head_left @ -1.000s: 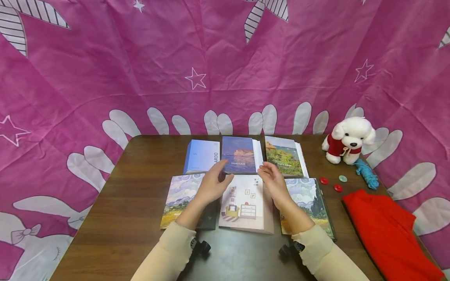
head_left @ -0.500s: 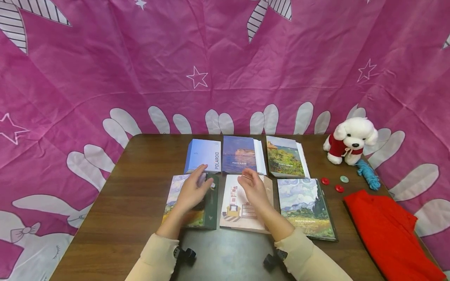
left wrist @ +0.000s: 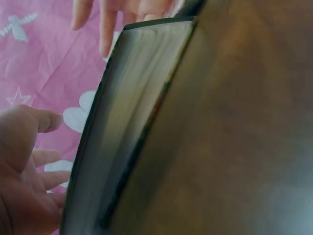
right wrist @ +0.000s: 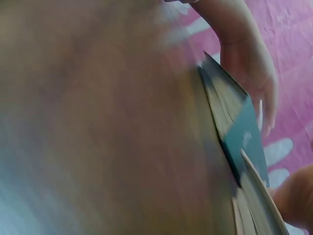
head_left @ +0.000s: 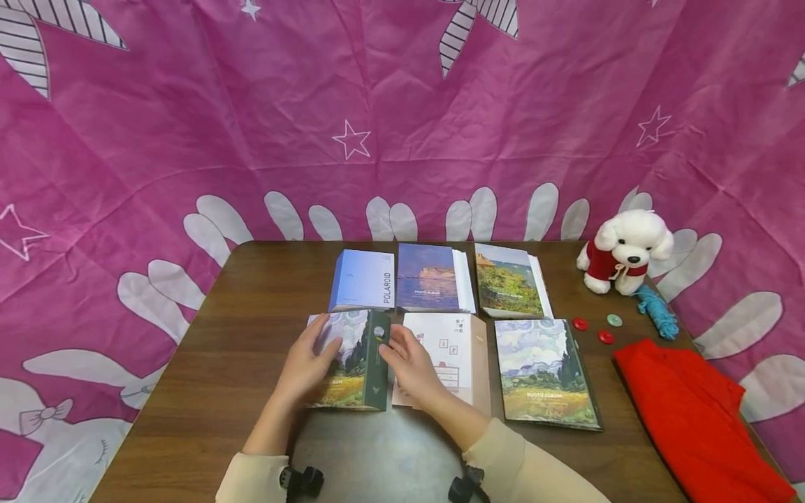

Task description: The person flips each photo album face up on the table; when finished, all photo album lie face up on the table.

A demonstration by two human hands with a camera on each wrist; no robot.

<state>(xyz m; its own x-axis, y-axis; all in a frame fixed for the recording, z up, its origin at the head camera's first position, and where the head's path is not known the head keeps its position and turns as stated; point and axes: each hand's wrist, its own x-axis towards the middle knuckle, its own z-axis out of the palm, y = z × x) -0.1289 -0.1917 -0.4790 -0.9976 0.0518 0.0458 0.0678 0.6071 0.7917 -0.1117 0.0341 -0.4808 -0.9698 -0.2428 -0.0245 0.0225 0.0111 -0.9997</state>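
A thick photo album (head_left: 355, 388) with a painted landscape cover and a dark green spine lies front left on the table. My left hand (head_left: 305, 363) is over its left side, fingers relaxed. At the spine is my right hand (head_left: 410, 363), thumb and fingers spread around the upper right edge; whether it touches cannot be told. In the left wrist view the album's page block (left wrist: 132, 98) shows between the two hands. The right wrist view shows the green spine (right wrist: 247, 139) beside a pale album, which is the white album (head_left: 449, 328) partly under my right forearm.
Behind stand a blue Polaroid album (head_left: 365, 279), a sea-cliff album (head_left: 426, 276) and a garden album (head_left: 511, 283). Another landscape album (head_left: 546, 370) lies front right. Further right are a plush dog (head_left: 625, 251), blue yarn (head_left: 657, 312), several buttons (head_left: 605, 337) and red cloth (head_left: 698, 419).
Both hands have moved left and down, from above the middle albums to the front-left album. The right hand has crossed over the white album. The albums stay in place.
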